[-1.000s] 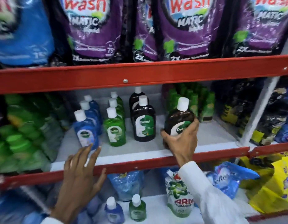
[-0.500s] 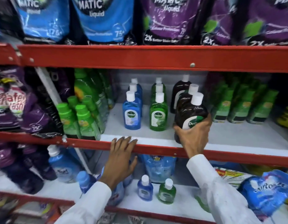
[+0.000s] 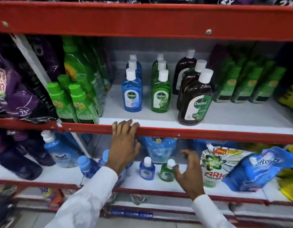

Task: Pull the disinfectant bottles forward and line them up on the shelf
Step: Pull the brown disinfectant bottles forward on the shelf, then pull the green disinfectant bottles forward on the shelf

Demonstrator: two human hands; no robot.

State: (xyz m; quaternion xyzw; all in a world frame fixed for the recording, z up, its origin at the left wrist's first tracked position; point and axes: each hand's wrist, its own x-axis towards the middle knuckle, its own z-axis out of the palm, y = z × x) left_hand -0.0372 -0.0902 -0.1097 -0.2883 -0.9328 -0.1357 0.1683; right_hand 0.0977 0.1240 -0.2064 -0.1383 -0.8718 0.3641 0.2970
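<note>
Three rows of disinfectant bottles stand on the middle white shelf (image 3: 158,120). The front blue bottle (image 3: 132,94) and front green bottle (image 3: 161,96) sit set back from the edge. A large brown bottle (image 3: 195,102) stands further forward, near the red front rail (image 3: 208,134). More bottles line up behind each. My left hand (image 3: 123,143) rests open with its fingers over the red rail, below the blue bottle. My right hand (image 3: 187,171) hangs open in front of the lower shelf, fingers curled, beside a small green bottle (image 3: 167,171) and holding nothing.
Green-capped bottles (image 3: 73,101) crowd the shelf's left, green packs (image 3: 246,86) its right. Purple pouches (image 3: 12,96) hang far left. The lower shelf carries a small blue bottle (image 3: 147,169), blue refill pouches (image 3: 158,150), a white detergent pouch (image 3: 214,165) and a blue softener pouch (image 3: 257,170).
My right hand has let go of the large brown bottle and dropped to the lower shelf. The bottle now stands near the front edge. The view has tilted downward.
</note>
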